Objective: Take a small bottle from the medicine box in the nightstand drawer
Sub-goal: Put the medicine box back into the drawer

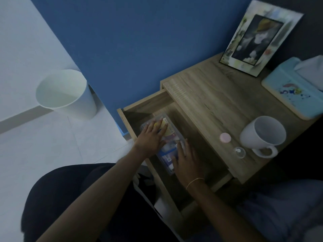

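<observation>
The nightstand drawer (139,105) stands pulled open. Inside lies a clear plastic medicine box (172,135) packed with colourful packets; no small bottle can be made out in it. My left hand (151,137) lies flat on the box's far end, fingers spread over a yellow packet. My right hand (186,160) rests flat on the box's near end, fingers apart. Neither hand is closed round anything. On the nightstand top (209,102) stand a small pink-capped bottle (225,137) and a small clear bottle (239,152).
A white mug (264,134) stands on the nightstand top near the two bottles. Farther back are a framed picture (257,39) and a light blue tissue box (295,89). A white waste bin (65,93) stands on the floor at the left, by the blue wall.
</observation>
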`<state>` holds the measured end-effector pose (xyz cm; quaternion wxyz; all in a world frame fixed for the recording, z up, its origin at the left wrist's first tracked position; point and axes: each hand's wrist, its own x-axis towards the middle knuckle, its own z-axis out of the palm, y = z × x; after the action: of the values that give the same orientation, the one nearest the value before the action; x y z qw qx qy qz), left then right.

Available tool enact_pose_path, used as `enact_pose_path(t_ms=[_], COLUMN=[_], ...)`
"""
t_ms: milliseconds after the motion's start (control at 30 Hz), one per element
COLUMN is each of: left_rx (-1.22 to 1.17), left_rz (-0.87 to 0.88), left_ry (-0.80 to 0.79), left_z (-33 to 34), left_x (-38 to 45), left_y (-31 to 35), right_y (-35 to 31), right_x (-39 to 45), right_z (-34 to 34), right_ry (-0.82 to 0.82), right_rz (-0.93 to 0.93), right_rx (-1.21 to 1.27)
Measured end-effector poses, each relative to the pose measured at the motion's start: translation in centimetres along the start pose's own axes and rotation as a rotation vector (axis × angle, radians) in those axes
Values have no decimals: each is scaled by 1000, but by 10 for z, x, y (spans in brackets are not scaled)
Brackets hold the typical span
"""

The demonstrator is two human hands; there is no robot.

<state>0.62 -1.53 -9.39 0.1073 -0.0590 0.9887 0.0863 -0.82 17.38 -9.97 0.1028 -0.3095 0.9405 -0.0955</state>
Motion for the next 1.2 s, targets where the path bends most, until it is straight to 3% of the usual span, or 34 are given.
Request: enact_pose_path(t_ms=[100, 233, 333, 433, 967, 1200], left_rx=[51, 9, -159, -269, -360, -810], left_rz=[-72, -341, -571, -684, -562, -502], left_ry=[191, 400, 434, 448, 506, 681], left_z=[-10, -21, -12, -1, 3, -9], left_x=[-2, -5, -5, -1, 70, 100], left_y=[-6, -17, -16, -13, 21, 43], right_y=[2, 11, 27, 42, 51, 52], right_x=[18, 77, 121, 143, 154, 154], right_z=[-18, -53, -72, -73, -59, -59], right_ry=[112, 335, 299, 199, 196, 201], right_rz=[-121, -222, -189, -176, -162, -164], right_rx=[-5, 33, 70, 1, 40, 27])
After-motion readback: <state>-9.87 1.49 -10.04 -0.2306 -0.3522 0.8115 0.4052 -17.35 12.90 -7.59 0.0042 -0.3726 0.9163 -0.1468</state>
